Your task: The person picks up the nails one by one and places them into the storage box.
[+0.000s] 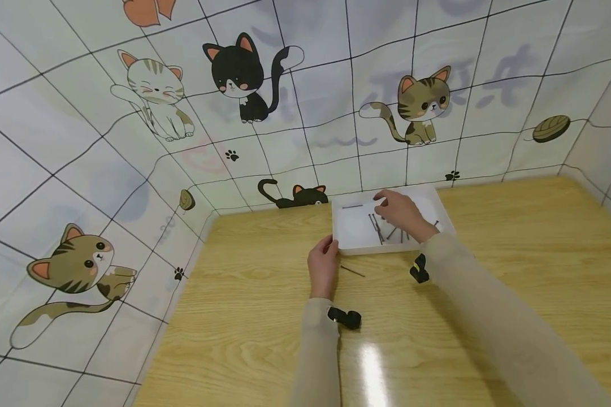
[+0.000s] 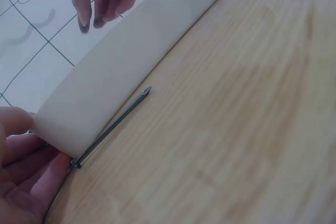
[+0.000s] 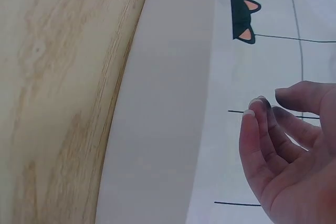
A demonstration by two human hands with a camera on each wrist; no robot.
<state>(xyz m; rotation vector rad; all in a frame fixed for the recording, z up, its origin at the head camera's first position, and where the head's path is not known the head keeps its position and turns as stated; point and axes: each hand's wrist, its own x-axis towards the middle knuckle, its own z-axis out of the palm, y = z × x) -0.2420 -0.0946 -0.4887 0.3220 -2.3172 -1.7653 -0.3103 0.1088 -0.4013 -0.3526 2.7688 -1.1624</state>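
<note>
A shallow white box lies on the table with several dark nails inside. At its front left corner my left hand grips the box, with the thumb at the rim and the fingers along the outer wall. One loose nail lies on the tabletop along the front wall, its head right by my left fingertips. Above the box hovers my right hand, fingers loosely bent and thumb apart from them. Nothing shows between those fingers, whose tips are smudged dark.
Wood-grain table spreads around the box. Behind it, a wall covering with a grid and cartoon cats rises close to the box's back edge. A single nail lies apart at the box's back left.
</note>
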